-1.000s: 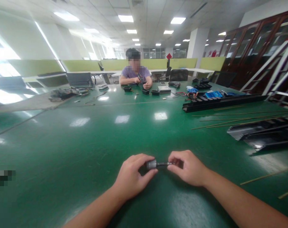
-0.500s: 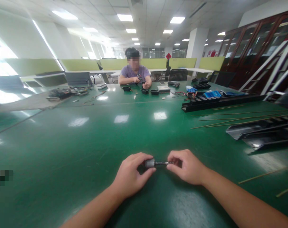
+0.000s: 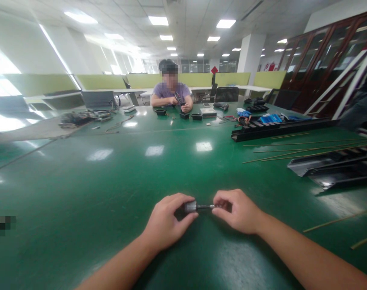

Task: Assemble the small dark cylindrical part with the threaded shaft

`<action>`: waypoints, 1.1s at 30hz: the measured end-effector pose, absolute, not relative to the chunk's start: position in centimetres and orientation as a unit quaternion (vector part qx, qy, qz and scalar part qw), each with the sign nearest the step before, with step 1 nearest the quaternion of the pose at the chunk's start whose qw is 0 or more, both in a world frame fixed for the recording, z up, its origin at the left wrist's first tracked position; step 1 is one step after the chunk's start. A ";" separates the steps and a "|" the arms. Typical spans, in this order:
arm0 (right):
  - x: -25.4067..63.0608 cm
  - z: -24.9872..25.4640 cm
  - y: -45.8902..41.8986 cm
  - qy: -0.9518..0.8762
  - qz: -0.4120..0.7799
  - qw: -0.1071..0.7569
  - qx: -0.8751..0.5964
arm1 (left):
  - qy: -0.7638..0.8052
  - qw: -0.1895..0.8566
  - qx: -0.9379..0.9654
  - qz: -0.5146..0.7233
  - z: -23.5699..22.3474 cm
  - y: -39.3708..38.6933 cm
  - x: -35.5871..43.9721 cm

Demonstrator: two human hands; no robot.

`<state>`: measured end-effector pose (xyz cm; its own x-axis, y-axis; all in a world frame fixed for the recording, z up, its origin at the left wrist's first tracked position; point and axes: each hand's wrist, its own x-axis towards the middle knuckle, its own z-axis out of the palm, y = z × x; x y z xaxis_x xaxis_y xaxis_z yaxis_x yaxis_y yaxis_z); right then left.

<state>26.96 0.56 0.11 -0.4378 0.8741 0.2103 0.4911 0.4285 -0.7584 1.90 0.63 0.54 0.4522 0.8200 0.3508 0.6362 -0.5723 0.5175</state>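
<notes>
Low over the green table (image 3: 117, 189), my two hands hold one small metal part between them. My left hand (image 3: 167, 221) pinches its grey cylindrical end (image 3: 190, 207) with thumb and fingers. My right hand (image 3: 239, 211) is closed on the thin dark shaft (image 3: 206, 207) that sticks out of that cylinder. Both wrists rest on or just above the tabletop. The far end of the shaft is hidden inside my right fingers.
A person in a purple shirt (image 3: 170, 92) sits at the far side with small black trays (image 3: 191, 117). Long black rails (image 3: 280, 129) and more black channels (image 3: 331, 165) lie at the right, with thin brass rods (image 3: 295, 155) between them. Cables and tools (image 3: 80, 119) sit far left.
My hands and the part have barely shifted. A dark figure has come into view at the far right edge.
</notes>
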 end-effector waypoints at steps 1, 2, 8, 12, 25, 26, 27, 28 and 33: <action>27.0 0.1 0.6 -0.788 0.314 0.305 -0.433 | 0.434 0.159 0.838 0.291 0.5 0.6 1.9; 26.9 0.2 0.6 -0.788 0.314 0.305 -0.433 | 0.434 0.159 0.838 0.291 0.5 0.6 1.9; 27.0 0.2 0.5 -0.789 0.312 0.303 -0.434 | 0.436 0.164 0.836 0.291 0.6 0.6 1.9; 27.0 0.2 0.4 -0.787 0.314 0.302 -0.436 | 0.435 0.164 0.836 0.290 0.6 0.6 1.9; 27.1 0.1 0.6 -0.789 0.309 0.305 -0.435 | 0.447 0.156 0.832 0.289 0.5 0.6 1.9; 27.1 0.0 0.6 -0.789 0.308 0.305 -0.435 | 0.444 0.156 0.833 0.291 0.5 0.6 1.9; 27.1 0.0 0.6 -0.790 0.307 0.305 -0.434 | 0.442 0.156 0.833 0.293 0.5 0.6 1.9; 27.1 0.0 0.6 -0.790 0.307 0.305 -0.433 | 0.441 0.156 0.834 0.294 0.5 0.6 1.9; 27.1 0.1 0.7 -0.787 0.311 0.307 -0.436 | 0.442 0.157 0.832 0.295 0.4 0.7 1.8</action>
<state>27.13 0.68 0.09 -0.4320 0.8764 0.2126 0.4949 0.4274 -0.7566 1.82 0.68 0.42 0.4353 0.8288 0.3517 0.6439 -0.5596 0.5218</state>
